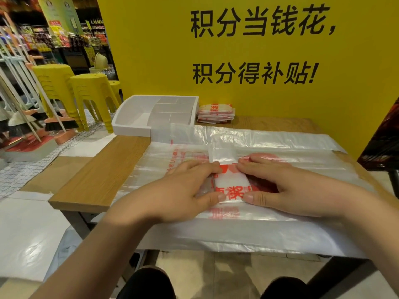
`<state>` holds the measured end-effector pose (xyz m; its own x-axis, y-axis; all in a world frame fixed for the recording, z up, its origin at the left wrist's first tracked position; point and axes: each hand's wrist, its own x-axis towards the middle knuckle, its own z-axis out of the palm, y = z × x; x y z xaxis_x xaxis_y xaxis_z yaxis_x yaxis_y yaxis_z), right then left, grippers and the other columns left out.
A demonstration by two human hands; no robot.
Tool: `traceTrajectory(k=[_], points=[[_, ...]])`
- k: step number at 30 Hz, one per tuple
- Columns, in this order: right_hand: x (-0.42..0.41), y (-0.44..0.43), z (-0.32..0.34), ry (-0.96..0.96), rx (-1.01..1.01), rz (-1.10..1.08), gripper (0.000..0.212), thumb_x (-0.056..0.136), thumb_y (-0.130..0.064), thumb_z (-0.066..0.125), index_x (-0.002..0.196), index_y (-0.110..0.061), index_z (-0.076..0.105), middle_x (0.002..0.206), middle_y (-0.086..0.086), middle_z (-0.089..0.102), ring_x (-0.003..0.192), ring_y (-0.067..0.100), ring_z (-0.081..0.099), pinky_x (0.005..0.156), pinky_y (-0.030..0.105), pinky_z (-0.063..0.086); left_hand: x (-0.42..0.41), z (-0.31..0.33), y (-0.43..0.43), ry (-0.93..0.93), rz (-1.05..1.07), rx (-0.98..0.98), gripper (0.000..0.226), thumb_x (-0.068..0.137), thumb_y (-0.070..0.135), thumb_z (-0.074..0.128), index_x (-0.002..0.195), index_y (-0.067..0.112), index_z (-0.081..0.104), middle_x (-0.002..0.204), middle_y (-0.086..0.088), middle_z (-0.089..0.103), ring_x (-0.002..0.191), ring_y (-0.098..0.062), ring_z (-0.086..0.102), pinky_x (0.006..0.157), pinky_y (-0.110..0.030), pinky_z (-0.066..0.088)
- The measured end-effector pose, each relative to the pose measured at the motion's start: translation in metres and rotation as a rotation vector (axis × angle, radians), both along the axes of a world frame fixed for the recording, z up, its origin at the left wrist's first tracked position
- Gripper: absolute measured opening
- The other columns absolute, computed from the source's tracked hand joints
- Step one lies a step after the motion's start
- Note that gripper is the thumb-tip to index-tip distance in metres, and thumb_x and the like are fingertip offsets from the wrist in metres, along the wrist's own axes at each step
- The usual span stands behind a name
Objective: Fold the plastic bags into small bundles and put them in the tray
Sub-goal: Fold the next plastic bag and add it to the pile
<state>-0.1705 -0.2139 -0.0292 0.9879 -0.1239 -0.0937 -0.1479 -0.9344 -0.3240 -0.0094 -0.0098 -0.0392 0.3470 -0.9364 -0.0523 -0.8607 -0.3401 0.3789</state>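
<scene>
A half-folded plastic bag (230, 183), white with red print, lies as a narrow bundle on top of a stack of flat plastic bags (280, 156) that covers the wooden table (103, 175). My left hand (183, 190) presses its left edge, fingers and thumb gripping the fold. My right hand (287, 184) holds the right edge the same way. A loose white flap of the bundle sticks out beyond my fingertips. The white divided tray (129, 124) stands at the table's far left corner. Several folded bundles (216, 113) are stacked just right of the tray.
A yellow sign wall (259, 50) closes off the back of the table. Yellow stools (90, 91) and brooms (56, 124) stand on the floor to the left. A dark object (382, 145) is at the right edge. My knees show below the table's front edge.
</scene>
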Motion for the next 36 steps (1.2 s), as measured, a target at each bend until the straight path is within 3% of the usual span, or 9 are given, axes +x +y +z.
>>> traceTrajectory(k=[7,12,15,17,19,22,25,28,36], points=[[0.004,-0.002,-0.004,-0.063,-0.036,0.030,0.090,0.079,-0.082,0.039,0.156,-0.039,0.025,0.163,-0.026,0.010,0.147,-0.009,0.004,0.120,0.016,0.005,-0.004,0.002,0.002,-0.007,-0.012,-0.007,0.075,0.088,0.069,0.052,0.152,0.047,0.019,0.159,0.018,0.020,0.148,-0.004,0.010,0.123,-0.039,0.019],[-0.002,-0.004,-0.010,-0.171,0.051,0.052,0.093,0.069,-0.091,0.052,0.150,-0.048,0.032,0.151,-0.036,0.027,0.140,-0.017,0.017,0.116,0.016,0.020,-0.006,-0.004,0.002,-0.069,-0.022,-0.208,0.058,0.090,0.068,0.051,0.141,0.042,0.042,0.139,0.020,0.050,0.129,-0.001,0.042,0.108,-0.035,0.041],[0.000,0.003,-0.010,-0.320,0.095,0.032,0.056,0.079,-0.074,0.062,0.129,-0.053,0.049,0.129,-0.037,0.048,0.124,-0.012,0.044,0.103,0.015,0.038,-0.013,-0.002,0.000,0.003,0.015,-0.354,0.042,0.097,0.068,0.035,0.124,0.042,0.054,0.111,0.020,0.061,0.105,0.000,0.055,0.087,-0.036,0.051],[0.003,0.007,-0.011,-0.420,0.102,0.001,0.027,0.089,-0.056,0.062,0.112,-0.043,0.062,0.113,-0.021,0.063,0.107,0.000,0.059,0.091,0.032,0.050,-0.015,0.001,0.001,0.069,0.027,-0.405,0.047,0.096,0.072,0.033,0.122,0.041,0.056,0.110,0.021,0.062,0.103,0.003,0.058,0.086,-0.032,0.051],[0.003,0.009,-0.011,-0.458,0.135,-0.032,0.022,0.093,-0.049,0.059,0.106,-0.032,0.067,0.103,-0.013,0.069,0.096,0.006,0.064,0.082,0.043,0.053,-0.015,0.004,0.004,0.180,0.002,-0.403,0.052,0.090,0.074,0.045,0.128,0.040,0.055,0.115,0.021,0.062,0.103,0.004,0.061,0.084,-0.025,0.051],[0.004,0.011,-0.011,-0.462,0.188,-0.068,0.022,0.094,-0.049,0.058,0.103,-0.032,0.069,0.096,-0.015,0.067,0.090,0.005,0.063,0.079,0.038,0.053,-0.015,0.004,0.006,0.242,-0.058,-0.360,0.054,0.086,0.058,0.067,0.132,0.036,0.054,0.122,0.020,0.063,0.110,0.002,0.060,0.090,-0.022,0.050],[0.007,0.014,-0.010,-0.436,0.300,-0.086,0.015,0.096,-0.042,0.059,0.102,-0.034,0.070,0.094,-0.014,0.068,0.081,0.005,0.065,0.069,0.026,0.052,-0.007,-0.002,0.004,0.113,-0.019,-0.389,0.030,0.095,0.045,0.063,0.121,0.029,0.061,0.112,0.016,0.061,0.105,-0.002,0.056,0.086,-0.023,0.046],[0.008,0.017,-0.008,-0.404,0.480,-0.102,0.013,0.098,-0.029,0.059,0.101,-0.033,0.071,0.089,-0.017,0.073,0.071,0.003,0.068,0.060,0.015,0.049,-0.001,-0.004,0.005,0.124,0.027,-0.375,0.022,0.097,0.033,0.061,0.119,0.026,0.065,0.106,0.012,0.062,0.098,-0.005,0.057,0.082,-0.022,0.047],[0.009,0.019,-0.011,-0.439,0.395,-0.133,0.010,0.097,-0.031,0.061,0.101,-0.033,0.070,0.085,-0.015,0.073,0.068,0.003,0.068,0.061,0.018,0.052,-0.001,-0.011,0.003,0.224,0.111,-0.452,0.012,0.094,0.027,0.067,0.106,0.025,0.071,0.098,0.008,0.070,0.091,-0.008,0.064,0.083,-0.032,0.052]])
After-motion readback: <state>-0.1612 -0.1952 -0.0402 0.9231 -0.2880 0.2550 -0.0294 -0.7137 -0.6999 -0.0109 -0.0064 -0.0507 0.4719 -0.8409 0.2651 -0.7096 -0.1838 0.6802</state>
